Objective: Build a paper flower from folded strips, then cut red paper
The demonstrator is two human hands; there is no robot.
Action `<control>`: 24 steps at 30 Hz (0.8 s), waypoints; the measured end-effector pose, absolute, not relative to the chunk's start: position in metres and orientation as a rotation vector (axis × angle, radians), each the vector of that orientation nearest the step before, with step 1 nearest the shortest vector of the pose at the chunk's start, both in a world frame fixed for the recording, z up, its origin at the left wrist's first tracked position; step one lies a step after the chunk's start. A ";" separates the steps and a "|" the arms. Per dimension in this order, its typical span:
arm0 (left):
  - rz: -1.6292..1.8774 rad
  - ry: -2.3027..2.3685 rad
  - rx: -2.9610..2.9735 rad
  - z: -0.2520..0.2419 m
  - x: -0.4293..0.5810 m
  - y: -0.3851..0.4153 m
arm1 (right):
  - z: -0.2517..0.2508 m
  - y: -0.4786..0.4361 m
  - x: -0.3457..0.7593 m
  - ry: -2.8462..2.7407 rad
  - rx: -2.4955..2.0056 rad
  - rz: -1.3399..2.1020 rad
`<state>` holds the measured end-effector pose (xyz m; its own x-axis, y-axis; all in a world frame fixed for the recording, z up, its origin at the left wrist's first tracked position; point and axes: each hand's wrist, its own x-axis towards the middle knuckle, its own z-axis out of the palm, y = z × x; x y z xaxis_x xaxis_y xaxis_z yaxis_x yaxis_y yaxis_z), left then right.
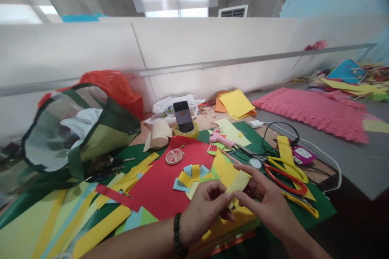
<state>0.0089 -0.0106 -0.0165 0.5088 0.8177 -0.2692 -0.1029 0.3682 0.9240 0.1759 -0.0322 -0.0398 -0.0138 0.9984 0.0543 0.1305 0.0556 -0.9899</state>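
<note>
Between both hands is a small pale yellow paper strip [239, 182]. My left hand [211, 204], with a dark bead bracelet at the wrist, pinches its lower left end. On the right side, my right hand [264, 198] grips the strip's other end between thumb and fingers. Just beyond my left hand lies a paper piece with blue and yellow folded loops [191, 176] in a ring, partly hidden by that hand. It rests on a red paper sheet [152, 186]. Yellow paper [223, 166] lies behind the strip.
Scissors with red handles [288, 184] and a yellow-handled cutter [304, 206] lie at right. A pink glue gun [223, 139] sits behind. A phone [182, 116] leans on a tape roll [188, 131]. Paper strips [103, 226] and a green bag [112, 129] occupy the left.
</note>
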 end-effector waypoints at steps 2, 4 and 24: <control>0.696 0.850 1.022 -0.016 0.009 -0.010 | -0.037 -0.032 0.175 -1.336 -1.258 1.101; 0.701 0.857 1.018 -0.016 0.008 -0.009 | -0.032 -0.031 0.174 -1.336 -1.260 1.091; 0.699 0.909 1.061 -0.008 0.007 -0.005 | -0.033 -0.026 0.166 -1.257 -1.199 1.084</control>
<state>0.0065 -0.0046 -0.0084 0.4658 0.8392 -0.2806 -0.0557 0.3443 0.9372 0.1658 -0.0257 -0.0331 0.0408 0.9948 0.0931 0.0540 0.0908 -0.9944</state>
